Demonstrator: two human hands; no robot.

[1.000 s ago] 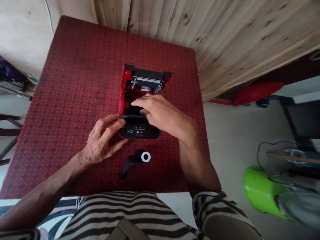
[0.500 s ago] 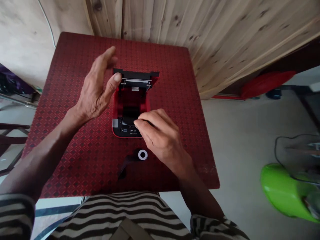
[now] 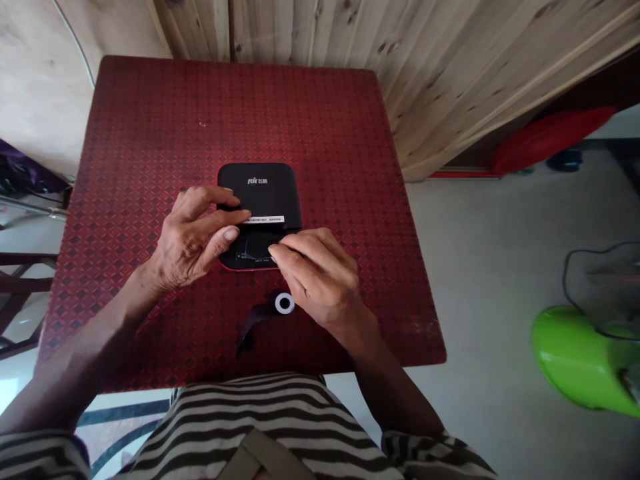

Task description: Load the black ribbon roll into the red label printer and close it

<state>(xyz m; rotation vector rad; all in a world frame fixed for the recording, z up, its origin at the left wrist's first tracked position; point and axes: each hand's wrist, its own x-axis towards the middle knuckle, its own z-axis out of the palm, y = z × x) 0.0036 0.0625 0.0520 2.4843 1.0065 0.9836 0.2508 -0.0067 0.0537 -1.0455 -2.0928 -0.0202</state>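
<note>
A small black label printer (image 3: 270, 195) with a red edge sits on the table, its lid lowered and carrying white lettering and a barcode sticker. My left hand (image 3: 187, 237) rests at the printer's left side, index and middle fingertips on the lid, thumb apart and nothing held. At the printer's front right my right hand (image 3: 320, 277) pinches the edge of a dark strip (image 3: 257, 247) lying across the front panel. Part of that strip is hidden under my fingers. Just in front of the printer stands a white ring-shaped core (image 3: 285, 303) with a dark centre.
A red patterned cloth covers the table (image 3: 150, 133). Wooden panelling (image 3: 300, 33) rises behind it. On the floor to the right is a green tub (image 3: 575, 353) with a dark cable. Dark wooden chair parts (image 3: 23, 283) stand at the left.
The printer's lid has swung down from upright over the inner compartment. My left hand has moved down onto it. My right hand keeps its pinch on the dark strip.
</note>
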